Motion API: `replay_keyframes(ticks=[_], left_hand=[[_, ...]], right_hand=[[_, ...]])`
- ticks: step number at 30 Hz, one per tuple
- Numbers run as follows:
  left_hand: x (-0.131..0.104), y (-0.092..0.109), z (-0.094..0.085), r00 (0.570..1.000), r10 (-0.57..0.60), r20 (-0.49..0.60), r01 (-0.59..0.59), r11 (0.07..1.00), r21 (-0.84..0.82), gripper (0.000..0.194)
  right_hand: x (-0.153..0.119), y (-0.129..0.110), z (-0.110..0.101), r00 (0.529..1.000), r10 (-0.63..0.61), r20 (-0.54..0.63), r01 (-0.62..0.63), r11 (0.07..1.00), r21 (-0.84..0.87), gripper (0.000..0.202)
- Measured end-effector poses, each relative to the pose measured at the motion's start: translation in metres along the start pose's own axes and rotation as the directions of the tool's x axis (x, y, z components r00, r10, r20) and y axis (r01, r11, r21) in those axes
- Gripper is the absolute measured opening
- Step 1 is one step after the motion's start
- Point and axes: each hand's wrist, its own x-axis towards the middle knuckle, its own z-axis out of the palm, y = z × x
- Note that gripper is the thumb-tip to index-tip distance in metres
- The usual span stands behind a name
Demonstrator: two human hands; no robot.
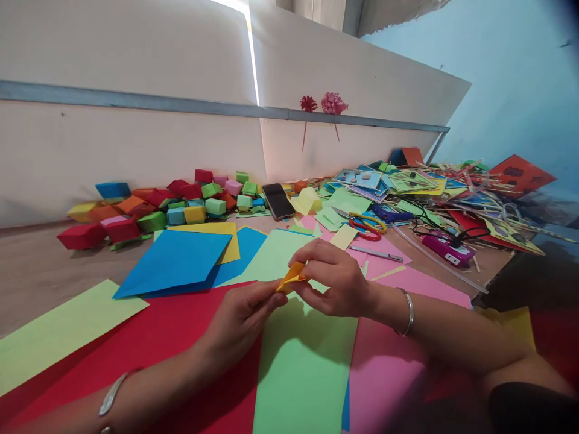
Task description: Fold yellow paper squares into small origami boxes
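A small piece of folded orange paper (291, 278) is held between my two hands above the colored sheets. My left hand (242, 313) pinches its lower left end between thumb and fingers. On the other side, my right hand (332, 277) grips the upper right edge with its fingertips. Directly beneath lie a light green sheet (307, 374), a red sheet (190, 337) and a pink sheet (384, 367). Beyond my right hand are a cutter knife (376, 254) and scissors (368, 228) with red and yellow handles.
Many small colored paper boxes (194, 214) are piled at the back left. A phone (277, 201) rests near the wall. Blue folded paper (176, 259) lies at left. A purple power strip (449, 249), a glue gun (391, 214) and heaped sticks and cards (411, 181) crowd the right.
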Motion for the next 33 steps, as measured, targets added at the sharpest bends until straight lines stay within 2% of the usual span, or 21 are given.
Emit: replay_keyframes(ticks=[7, 10, 11, 13, 14, 16, 20, 23, 26, 29, 33], left_hand=[[-0.003, 0.005, 0.006, 0.983, -0.179, -0.029, 0.161, 0.938, -0.306, 0.037], [-0.001, 0.006, 0.007, 0.977, -0.212, -0.027, 0.19, 0.919, -0.344, 0.036], [-0.001, 0.005, 0.007, 0.977, -0.213, -0.023, 0.192, 0.919, -0.346, 0.037], [-0.002, 0.004, 0.008, 0.979, -0.204, -0.02, 0.186, 0.927, -0.325, 0.04], [-0.002, 0.003, 0.008, 0.981, -0.195, -0.021, 0.179, 0.935, -0.306, 0.041], [-0.003, 0.002, 0.009, 0.984, -0.178, -0.022, 0.167, 0.951, -0.262, 0.043], [-0.005, 0.005, 0.007, 0.986, -0.165, 0.04, 0.169, 0.978, -0.125, 0.039], [-0.004, 0.008, 0.002, 0.992, -0.105, 0.066, 0.098, 0.99, 0.1, 0.037], [-0.004, 0.01, -0.003, 0.996, 0.074, 0.057, -0.09, 0.92, 0.381, 0.036], [-0.004, 0.008, -0.003, 0.983, 0.173, 0.06, -0.179, 0.84, 0.512, 0.034], [-0.005, 0.006, 0.001, 0.965, 0.253, 0.069, -0.238, 0.73, 0.641, 0.035]], right_hand=[[-0.001, -0.002, 0.003, 0.997, 0.034, -0.063, -0.03, 0.998, 0.057, 0.013], [-0.003, -0.004, 0.005, 0.984, 0.155, -0.092, -0.15, 0.987, 0.064, 0.006], [-0.004, -0.005, 0.006, 0.976, 0.201, -0.088, -0.194, 0.978, 0.074, 0.012], [-0.005, -0.005, 0.006, 0.97, 0.241, -0.045, -0.235, 0.966, 0.106, 0.019], [-0.004, -0.005, 0.005, 0.972, 0.235, -0.016, -0.232, 0.965, 0.124, 0.016], [-0.004, -0.004, 0.004, 0.973, 0.23, 0.028, -0.232, 0.96, 0.157, 0.007], [-0.003, -0.005, 0.001, 0.949, 0.312, 0.037, -0.312, 0.926, 0.211, 0.015], [-0.003, -0.008, 0.0, 0.939, 0.34, 0.043, -0.341, 0.912, 0.23, 0.017], [-0.002, -0.008, 0.0, 0.938, 0.344, 0.051, -0.345, 0.905, 0.247, 0.017], [-0.002, -0.005, 0.002, 0.944, 0.309, 0.114, -0.328, 0.917, 0.227, 0.013], [-0.007, 0.002, 0.01, 0.982, 0.111, 0.155, -0.109, 0.994, -0.025, 0.014]])
